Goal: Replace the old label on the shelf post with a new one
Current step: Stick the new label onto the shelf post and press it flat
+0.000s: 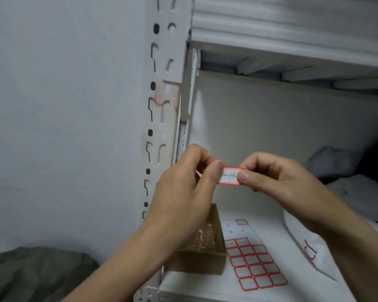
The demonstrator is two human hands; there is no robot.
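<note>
At 10 o'clock stood the white slotted shelf post (159,118), red smears on it | at 6 o'clock a cardboard box (205,256) sat beside a label sheet (254,263) | left hand (183,192) and right hand (277,182) each pinched one end of the red-bordered label (230,176) at centre, right of the post.

We see two hands, left (179,192) and right (277,179). We count one label (230,175), one post (162,105), one box (202,247), one sticker sheet (252,258) and one white bag (310,249).
</note>
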